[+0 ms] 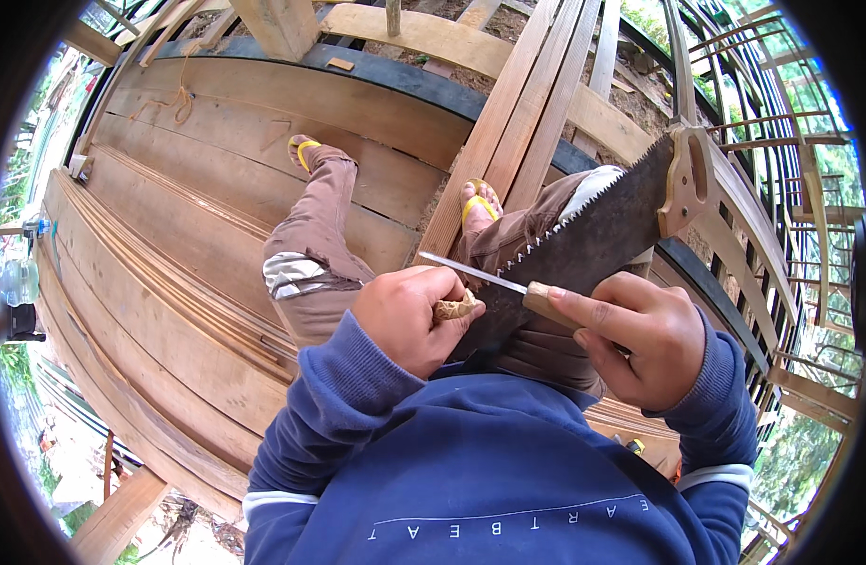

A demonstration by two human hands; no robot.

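Note:
A large handsaw (598, 226) lies across my lap, its dark toothed blade slanting up to a wooden handle (689, 184) at the right. In my right hand (645, 334) is a slim metal file (472, 270), gripped by its wooden handle with my index finger laid along it. The file crosses over the teeth near the blade's lower end and points left. My left hand (409, 315) is closed around a short tan piece with a rough, mottled surface (456, 307), close to that end of the saw. Whether this piece is joined to the blade is hidden.
My legs in brown trousers (315, 226) stretch forward, with yellow sandals (304, 151) on my feet. Wide wooden boards (207, 348) are stacked at the left. Long planks (513, 132) run away ahead of me. Wooden framing (819, 226) stands at the right.

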